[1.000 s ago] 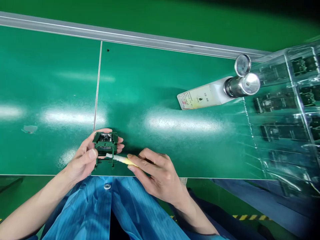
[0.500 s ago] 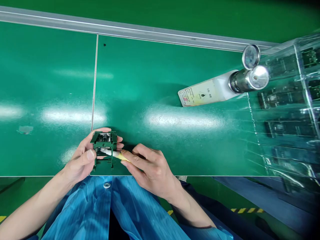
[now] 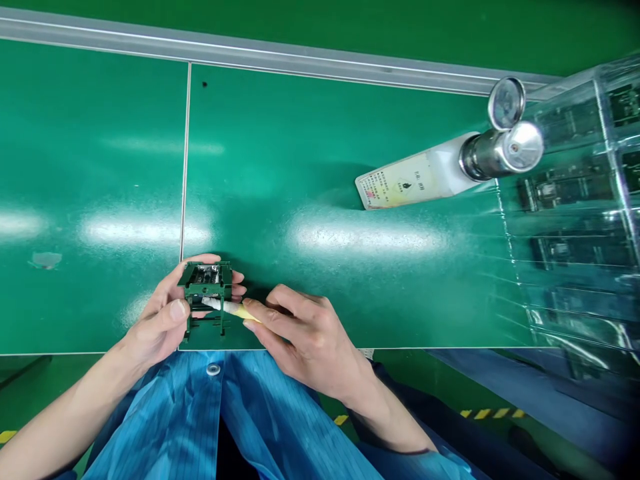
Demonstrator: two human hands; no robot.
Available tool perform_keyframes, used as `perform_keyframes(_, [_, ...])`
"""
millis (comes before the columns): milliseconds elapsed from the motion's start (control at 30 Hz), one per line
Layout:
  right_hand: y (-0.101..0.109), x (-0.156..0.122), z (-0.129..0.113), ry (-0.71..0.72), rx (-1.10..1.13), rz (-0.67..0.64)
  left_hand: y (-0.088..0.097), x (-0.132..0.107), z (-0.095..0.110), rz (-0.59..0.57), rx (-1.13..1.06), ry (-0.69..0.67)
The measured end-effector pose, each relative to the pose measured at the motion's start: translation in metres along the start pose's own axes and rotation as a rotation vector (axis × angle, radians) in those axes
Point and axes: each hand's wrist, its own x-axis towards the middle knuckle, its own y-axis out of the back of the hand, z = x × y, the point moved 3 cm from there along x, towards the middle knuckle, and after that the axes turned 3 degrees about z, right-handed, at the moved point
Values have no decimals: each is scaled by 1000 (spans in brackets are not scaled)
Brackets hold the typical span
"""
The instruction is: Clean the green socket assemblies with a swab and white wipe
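Through one head-worn camera, I look forward and steeply down, past the blue striped cloth garment point(image 3: 165, 427) at the bottom edge. The view is near enough to frame the bare left hand point(image 3: 160, 323) and bare right hand point(image 3: 305, 340), yet wide enough to take in the glossy green tabletop point(image 3: 280, 140) up to its grey metal rail point(image 3: 300, 53).

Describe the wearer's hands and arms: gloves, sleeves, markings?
Left hand and right hand: ungloved, no rings, watch or markings visible. Forearms bare. A blue cloth sleeve shows near the right elbow, matching the blue, finely striped cloth garment with its round, pale button.
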Motion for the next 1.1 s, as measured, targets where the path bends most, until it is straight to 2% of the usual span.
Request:
perform_keyframes(633, [-2, 2, 0, -29, 14, -20, 1, 0, 0, -4, -18, 2])
perform_keyframes(800, [2, 2, 2, -35, 94, 23, 1, 0, 0, -18, -29, -9])
perform_keyframes(900, [9, -2, 6, -102, 245, 89, 1, 0, -1, -16, -44, -12])
perform_keyframes(1100, [13, -16, 22, -352, 541, 161, 0, 2, 0, -12, -58, -14])
